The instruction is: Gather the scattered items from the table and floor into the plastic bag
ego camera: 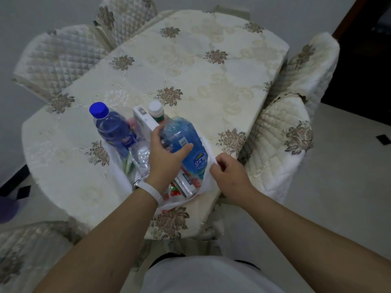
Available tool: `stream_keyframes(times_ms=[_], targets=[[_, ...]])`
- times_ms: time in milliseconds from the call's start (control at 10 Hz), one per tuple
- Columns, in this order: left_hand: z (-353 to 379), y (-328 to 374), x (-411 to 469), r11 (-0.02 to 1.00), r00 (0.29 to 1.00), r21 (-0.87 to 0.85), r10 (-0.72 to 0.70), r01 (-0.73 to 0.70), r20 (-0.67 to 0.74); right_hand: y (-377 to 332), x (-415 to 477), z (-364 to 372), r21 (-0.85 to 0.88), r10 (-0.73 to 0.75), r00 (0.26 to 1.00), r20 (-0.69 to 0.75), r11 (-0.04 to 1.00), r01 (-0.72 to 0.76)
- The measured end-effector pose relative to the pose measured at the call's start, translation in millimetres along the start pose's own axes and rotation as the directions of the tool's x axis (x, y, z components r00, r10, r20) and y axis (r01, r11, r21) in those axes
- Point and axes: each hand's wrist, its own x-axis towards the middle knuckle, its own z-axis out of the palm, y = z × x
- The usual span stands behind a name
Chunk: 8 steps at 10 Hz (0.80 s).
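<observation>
A white plastic bag (208,180) stands open on the near part of the table (190,66). My left hand (165,153) grips a light-blue bottle (186,140) that leans in the bag's mouth. My right hand (227,172) pinches the bag's right rim. Inside the bag stand a dark-blue bottle with a blue cap (112,125), a white box (143,121), a white-capped bottle (156,111), a crumpled clear bottle (140,157) and red-and-white packets (179,187).
Quilted cream chairs surround the table: two at the far left (61,58), two at the right (281,140), one at the near left (27,246). A dark doorway (368,49) lies at the far right. A small dark square (383,139) is on the floor at the right.
</observation>
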Motion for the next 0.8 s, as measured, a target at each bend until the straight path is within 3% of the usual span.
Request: stream_keyframes(times_ms=[300, 600, 800], targets=[[2, -31, 15, 0.974, 0.974, 0.018, -0.224, 0.225, -0.043, 18, 11, -3, -0.075, 0.105, 0.994, -0.011, 0.992, -0.106], [-7, -32, 3, 0.921, 0.978, 0.329, -0.188, 0.209, -0.096, 2, 10, -9, -0.18, -0.065, 0.998, 0.022, 0.981, 0.068], [-16, 8, -30, 0.846, 0.99, 0.519, 0.137, -0.125, 0.015, -16, 8, -22, -0.283, -0.269, 0.962, 0.049, 0.92, 0.272]])
